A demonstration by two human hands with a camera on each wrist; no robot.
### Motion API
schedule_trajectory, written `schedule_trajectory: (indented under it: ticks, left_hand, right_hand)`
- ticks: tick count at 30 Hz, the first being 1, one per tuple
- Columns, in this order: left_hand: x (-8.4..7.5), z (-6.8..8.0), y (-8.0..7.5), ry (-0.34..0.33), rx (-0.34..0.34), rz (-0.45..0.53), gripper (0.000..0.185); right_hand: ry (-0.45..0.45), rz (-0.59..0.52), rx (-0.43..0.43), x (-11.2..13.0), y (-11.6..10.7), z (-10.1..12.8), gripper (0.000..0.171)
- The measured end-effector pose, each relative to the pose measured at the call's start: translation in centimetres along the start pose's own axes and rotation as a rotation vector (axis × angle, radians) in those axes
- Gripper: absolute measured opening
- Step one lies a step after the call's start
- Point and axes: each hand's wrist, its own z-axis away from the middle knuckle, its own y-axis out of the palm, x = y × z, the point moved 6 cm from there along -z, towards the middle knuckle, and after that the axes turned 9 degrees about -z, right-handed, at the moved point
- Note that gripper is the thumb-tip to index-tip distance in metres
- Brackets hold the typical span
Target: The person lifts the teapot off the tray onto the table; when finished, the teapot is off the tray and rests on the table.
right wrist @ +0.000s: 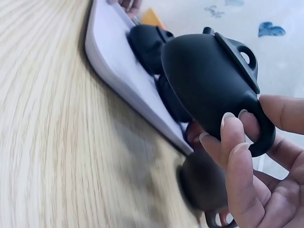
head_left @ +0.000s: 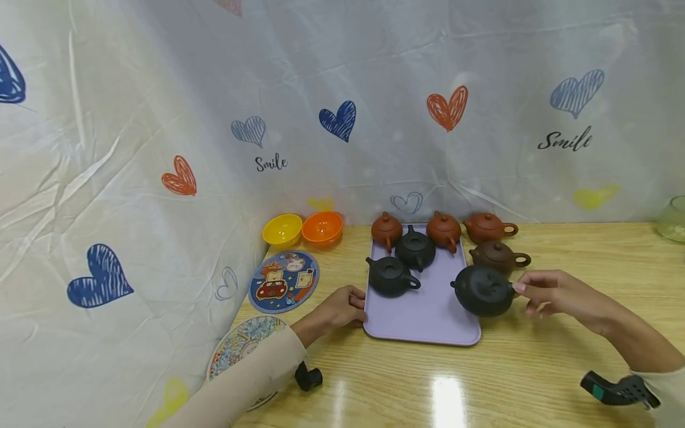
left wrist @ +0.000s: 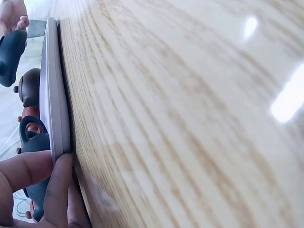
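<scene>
My right hand (head_left: 553, 297) grips a black teapot (head_left: 483, 290) by its handle, over the right edge of a lilac tray (head_left: 423, 321). In the right wrist view the thumb and fingers wrap that teapot's handle (right wrist: 266, 135), and the pot is tilted. The left hand (head_left: 339, 308) pinches the tray's left rim, with the thumb above and fingers beneath it in the left wrist view. On the tray sit two more black teapots, one at the left (head_left: 389, 276) and one behind it (head_left: 414, 248). Two reddish teapots (head_left: 387, 230) (head_left: 443, 230) stand at its far end.
Right of the tray stand a brown teapot (head_left: 495, 257) and a reddish one (head_left: 486, 228). Yellow (head_left: 283, 230) and orange (head_left: 323, 228) bowls sit at the back left, near a blue round mat (head_left: 284, 282) and a patterned plate (head_left: 235, 351). A glass vessel (head_left: 673, 220) is at far right.
</scene>
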Motion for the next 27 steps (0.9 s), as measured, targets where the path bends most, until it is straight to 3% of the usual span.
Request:
schedule_trajectory:
  ticks: [18,27]
  left_hand:
    - [-0.1,0.1,-0.1,0.004,-0.011,-0.008,0.049]
    - [0.0,0.0,-0.1,0.004,-0.009,-0.015,0.049]
  right_hand:
    - [0.042,-0.001,0.008,-2.0,-2.6,0.7,0.022]
    - [0.050,-0.019,0.065,-3.3,-3.6,1.2,0.025]
